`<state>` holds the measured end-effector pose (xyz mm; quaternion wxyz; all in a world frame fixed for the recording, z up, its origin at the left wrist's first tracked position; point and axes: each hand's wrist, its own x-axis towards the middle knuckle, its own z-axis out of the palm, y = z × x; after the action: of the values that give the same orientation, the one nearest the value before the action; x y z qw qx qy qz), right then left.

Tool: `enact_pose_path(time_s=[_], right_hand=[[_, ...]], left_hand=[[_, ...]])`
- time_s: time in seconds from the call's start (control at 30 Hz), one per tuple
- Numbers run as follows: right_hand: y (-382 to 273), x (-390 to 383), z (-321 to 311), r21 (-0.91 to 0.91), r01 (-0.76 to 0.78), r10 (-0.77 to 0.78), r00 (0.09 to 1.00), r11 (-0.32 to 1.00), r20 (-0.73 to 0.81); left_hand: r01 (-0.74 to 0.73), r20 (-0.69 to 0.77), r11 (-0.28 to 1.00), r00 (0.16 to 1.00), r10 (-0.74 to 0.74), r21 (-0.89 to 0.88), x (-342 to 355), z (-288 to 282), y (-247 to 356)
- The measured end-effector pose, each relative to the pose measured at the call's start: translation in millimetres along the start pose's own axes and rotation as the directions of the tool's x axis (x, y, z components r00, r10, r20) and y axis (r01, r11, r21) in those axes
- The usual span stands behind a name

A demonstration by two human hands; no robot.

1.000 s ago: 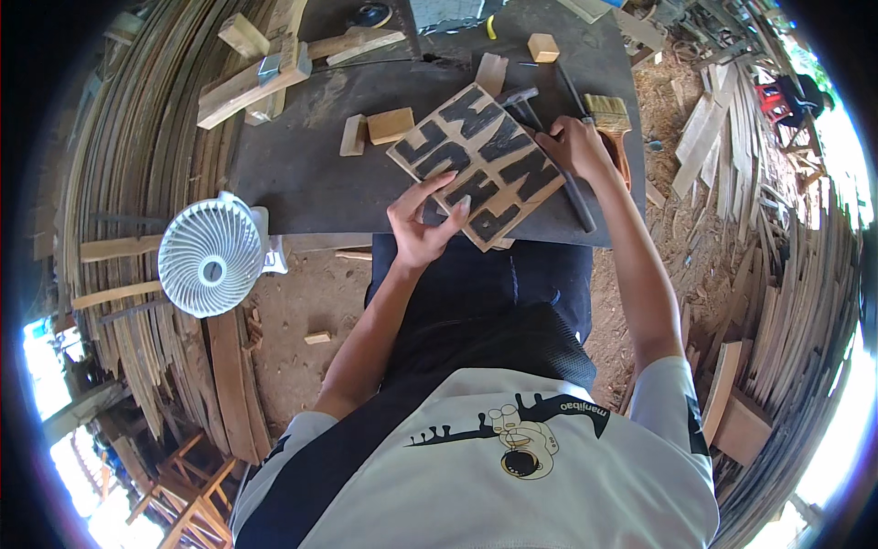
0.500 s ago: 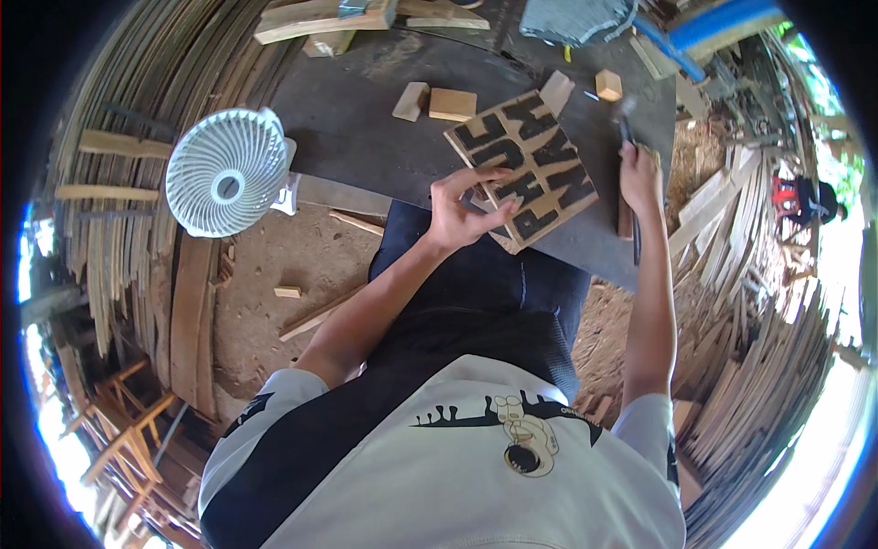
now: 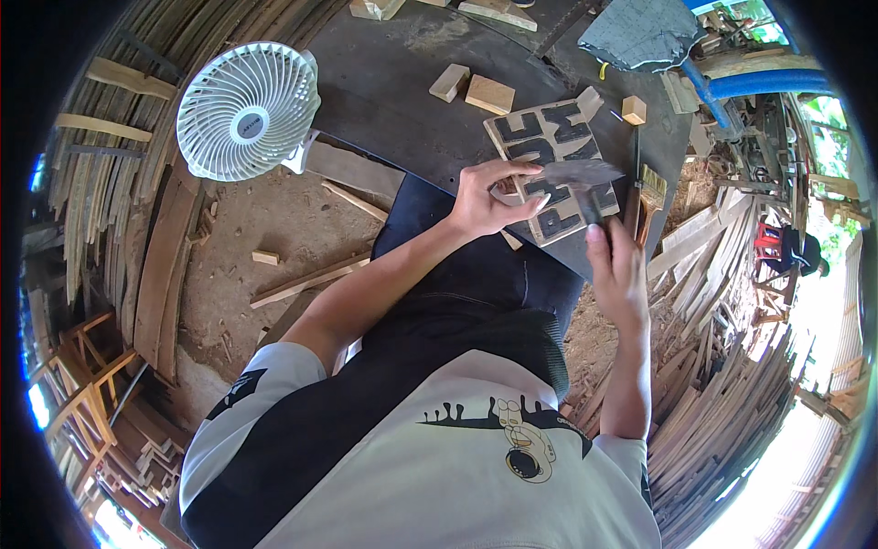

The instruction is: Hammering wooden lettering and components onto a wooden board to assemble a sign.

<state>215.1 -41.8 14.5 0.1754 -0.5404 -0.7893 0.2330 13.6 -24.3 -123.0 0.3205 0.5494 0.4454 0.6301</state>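
Observation:
A square wooden board [image 3: 565, 134] with raised dark letters lies near the front of the dark table. My left hand [image 3: 489, 197] grips its left edge, thumb and fingers curled over it; what lies under the fingers is partly hidden. In my right hand [image 3: 619, 261] is a hammer [image 3: 585, 174], held by its dark handle. Its metal head, slightly blurred, is over the lower part of the board and covers some letters. Whether the head touches the board I cannot tell.
Small wood blocks [image 3: 490, 94] sit behind the board, another block [image 3: 633, 111] at the right. A paintbrush [image 3: 651, 194] lies by the right table edge. A white fan [image 3: 247, 114] stands left. Stacked planks [image 3: 713, 430] line both sides. A person [image 3: 797, 252] is far right.
My right hand has brought the hammer from the right side of the table over the board. The paintbrush is now uncovered. My left hand stays on the board; the whole view has shifted.

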Motion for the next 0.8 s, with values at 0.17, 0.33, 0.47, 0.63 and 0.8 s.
enact_pose_path(time_s=[0.17, 0.33, 0.47, 0.63, 0.8], right_hand=[[-24.2, 1.1, 6.0, -0.133, 0.14, -0.141, 0.99, 0.981, 0.001], [-20.0, -0.7, 15.8, -0.174, 0.069, -0.064, 0.997, 0.982, 0.029], [-21.9, -10.1, 15.1, -0.125, -0.014, 0.016, 1.0, 0.992, 0.018], [-11.8, -8.2, 23.5, -0.11, -0.023, 0.024, 1.0, 0.994, 0.006], [-18.6, -9.7, 26.5, -0.125, 0.02, -0.032, 0.995, 0.992, -0.095]], left_hand=[[-0.005, -0.014, 1.0, 1.0, 0.005, 0.025, -1.2, 1.2, -2.1], [-0.031, -0.035, 0.999, 0.999, 0.032, 0.008, 0.6, 2.1, -2.5], [-0.043, -0.005, 0.999, 0.999, 0.043, 0.006, 1.4, -0.3, 2.7], [-0.024, 0.014, 1.0, 1.0, 0.024, 0.018, -1.9, -1.9, -0.7], [-0.025, -0.011, 1.0, 1.0, 0.024, -0.013, -0.3, 1.1, -3.8]])
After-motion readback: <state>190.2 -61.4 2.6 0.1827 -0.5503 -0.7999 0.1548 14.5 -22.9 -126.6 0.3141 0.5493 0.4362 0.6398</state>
